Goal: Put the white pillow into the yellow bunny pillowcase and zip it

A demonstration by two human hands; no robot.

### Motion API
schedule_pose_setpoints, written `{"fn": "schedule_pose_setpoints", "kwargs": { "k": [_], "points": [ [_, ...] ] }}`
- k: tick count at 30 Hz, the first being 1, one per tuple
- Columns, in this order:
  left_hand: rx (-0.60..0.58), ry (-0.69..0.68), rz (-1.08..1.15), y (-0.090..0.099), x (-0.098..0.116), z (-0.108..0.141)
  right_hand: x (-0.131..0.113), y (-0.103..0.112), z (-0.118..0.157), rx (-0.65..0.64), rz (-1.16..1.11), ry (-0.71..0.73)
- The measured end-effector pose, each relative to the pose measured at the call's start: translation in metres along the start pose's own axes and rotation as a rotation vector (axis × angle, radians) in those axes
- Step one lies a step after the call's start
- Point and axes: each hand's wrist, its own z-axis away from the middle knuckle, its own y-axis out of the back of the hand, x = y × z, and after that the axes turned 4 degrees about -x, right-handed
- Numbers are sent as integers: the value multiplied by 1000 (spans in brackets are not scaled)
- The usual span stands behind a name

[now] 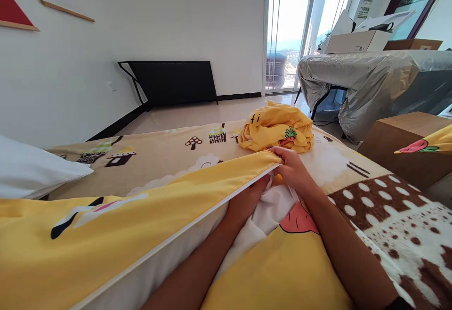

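A yellow fabric cover point(169, 201) with a white inner side and a white edge stretches across the front, its opening facing me. My right hand point(291, 171) is closed on the cover's far corner, thumb and fingers pinching the edge. Inside the opening, my left hand point(252, 194) reaches to that same corner and appears closed on white cloth point(273, 204) bunched there; its fingertips are partly hidden. The cover's other yellow layer point(282, 267), with a pink print, lies below and between my forearms.
Beyond my hands, a crumpled yellow cloth point(277, 128) rests on the beige patterned bedding point(169, 150). A white pillow-like item point(38, 168) is at left. A brown-and-white blanket point(395, 220) and a cardboard box point(406, 147) are at right, near a plastic-covered table point(363, 74).
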Motion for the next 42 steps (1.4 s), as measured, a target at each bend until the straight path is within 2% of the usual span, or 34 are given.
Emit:
{"fn": "schedule_pose_setpoints", "kwargs": {
  "k": [3,5,8,10,15,19,26,36,39,42],
  "points": [
    [-23,-261,-103,-3,3,7,0,-2,-1,61,-77,-34],
    [12,-432,-238,-6,5,10,-2,-3,-1,81,-121,-59],
    [97,-513,-402,-7,6,11,-5,-3,-1,60,-145,-92],
    [24,-499,-430,-7,5,9,-6,-2,-1,40,-129,-82],
    [-330,-395,-381,-7,1,0,-5,3,0,-44,-15,-19],
    [-426,-366,-376,-6,0,-3,1,9,0,-43,98,-12],
    [-445,-341,-303,-5,2,-4,9,7,0,46,306,34],
    [-382,-204,-334,-1,7,1,7,7,-2,30,138,-13],
    [-252,-154,-268,-2,5,3,5,6,-2,23,37,-49],
    [-100,-24,-139,-4,1,4,3,3,-2,30,-70,-97]
  ]
}}
